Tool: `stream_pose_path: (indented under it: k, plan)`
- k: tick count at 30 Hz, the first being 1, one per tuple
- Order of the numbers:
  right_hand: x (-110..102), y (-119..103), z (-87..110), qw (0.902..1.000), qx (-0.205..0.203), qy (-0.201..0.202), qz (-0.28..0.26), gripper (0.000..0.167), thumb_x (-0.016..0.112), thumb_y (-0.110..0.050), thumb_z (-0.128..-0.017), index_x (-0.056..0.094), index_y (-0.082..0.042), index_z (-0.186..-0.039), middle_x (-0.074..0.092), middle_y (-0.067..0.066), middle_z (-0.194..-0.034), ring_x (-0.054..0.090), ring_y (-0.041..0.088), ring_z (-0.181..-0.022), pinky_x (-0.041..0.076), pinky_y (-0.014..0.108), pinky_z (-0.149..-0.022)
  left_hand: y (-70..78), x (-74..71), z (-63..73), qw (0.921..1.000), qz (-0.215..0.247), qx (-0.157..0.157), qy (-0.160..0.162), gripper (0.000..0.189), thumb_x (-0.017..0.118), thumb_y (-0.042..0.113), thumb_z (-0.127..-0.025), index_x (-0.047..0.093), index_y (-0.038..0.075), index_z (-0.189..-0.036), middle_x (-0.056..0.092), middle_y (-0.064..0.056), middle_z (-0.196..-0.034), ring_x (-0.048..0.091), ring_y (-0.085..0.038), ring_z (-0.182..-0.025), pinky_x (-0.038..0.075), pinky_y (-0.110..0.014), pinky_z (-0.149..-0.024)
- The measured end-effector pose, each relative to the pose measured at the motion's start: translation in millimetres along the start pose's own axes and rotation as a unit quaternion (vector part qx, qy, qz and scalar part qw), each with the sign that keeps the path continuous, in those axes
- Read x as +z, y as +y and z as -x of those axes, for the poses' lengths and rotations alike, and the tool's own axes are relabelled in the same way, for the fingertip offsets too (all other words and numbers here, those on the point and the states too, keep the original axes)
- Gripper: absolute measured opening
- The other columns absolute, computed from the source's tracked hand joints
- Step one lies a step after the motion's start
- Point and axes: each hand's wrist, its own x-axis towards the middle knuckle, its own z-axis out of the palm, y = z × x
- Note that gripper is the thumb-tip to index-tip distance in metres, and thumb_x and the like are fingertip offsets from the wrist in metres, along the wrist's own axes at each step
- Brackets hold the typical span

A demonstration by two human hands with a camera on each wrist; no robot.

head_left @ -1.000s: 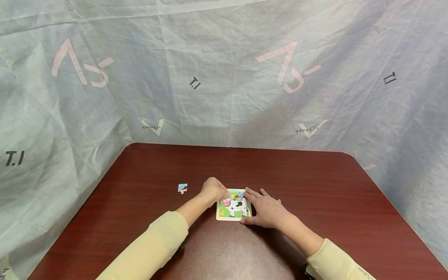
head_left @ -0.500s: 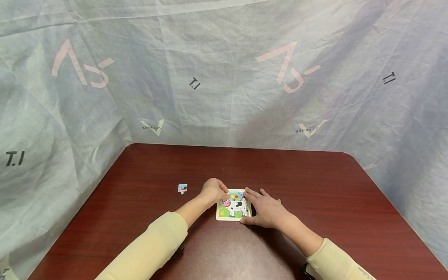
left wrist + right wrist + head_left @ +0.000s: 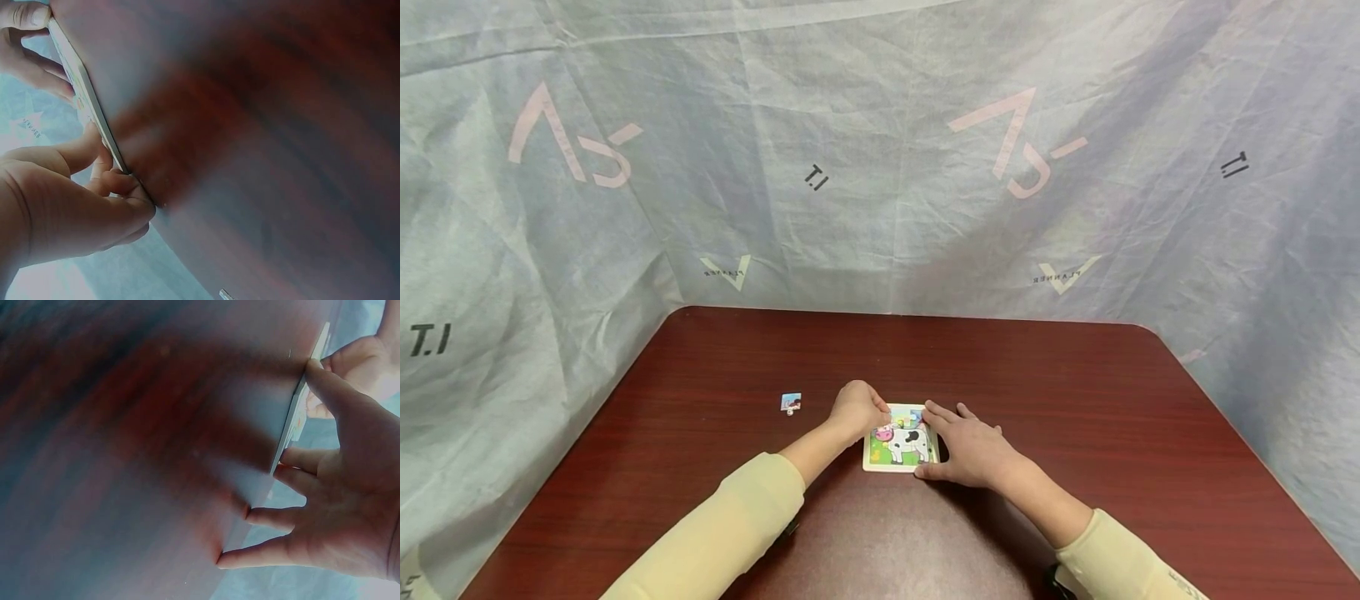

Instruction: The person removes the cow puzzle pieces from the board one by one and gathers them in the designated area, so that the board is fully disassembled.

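A small jigsaw puzzle (image 3: 904, 446) with a cartoon cow in a pale frame lies on the table. My left hand (image 3: 857, 410) is at its far left corner, thumb and curled fingers pinching there. In the left wrist view, the left thumb (image 3: 87, 145) sits at the board's edge; the fingertips hide that corner. My right hand (image 3: 972, 450) steadies the right side, thumb at the near corner and fingers spread along the far part. In the right wrist view, a light flap-like shape (image 3: 299, 429) stands out from the puzzle's face. A loose puzzle piece (image 3: 791, 402) lies to the left.
The dark red table (image 3: 1075, 392) has rounded far corners. Grey printed cloth (image 3: 887, 208) hangs behind it and along both sides.
Both hands keep nearly the same places. The picture near the puzzle's far right corner looks paler and bluer than before. The loose piece has not moved.
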Motion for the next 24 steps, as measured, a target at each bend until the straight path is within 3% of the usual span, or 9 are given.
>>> stream_pose_path:
  k: [10,24]
  plan:
    - [-0.9,-0.1,0.1,1.0,-0.004,-0.001,-0.001,0.088,0.075,-0.06,-0.083,0.045,-0.014,-0.153,0.036,0.001,-0.161,0.034,0.047,-0.142,0.038,0.081,-0.084,0.5,3.2,-2.0,0.9986,-0.045,0.028,0.005,0.012,0.083,0.009,-0.084,0.077,0.007,-0.074,0.066,-0.002,-0.077,0.059,-0.015,-0.075,0.052,-0.032,-0.073]
    - [-1.0,-0.9,0.1,1.0,0.0,0.0,-0.001,0.089,0.076,-0.059,-0.083,0.045,-0.014,-0.153,0.036,0.001,-0.161,0.033,0.048,-0.143,0.038,0.081,-0.084,1.2,-0.6,-1.6,0.9996,0.016,-0.013,-0.017,0.012,0.082,0.005,-0.082,0.073,0.005,-0.074,0.064,-0.003,-0.078,0.057,-0.017,-0.077,0.051,-0.03,-0.071]
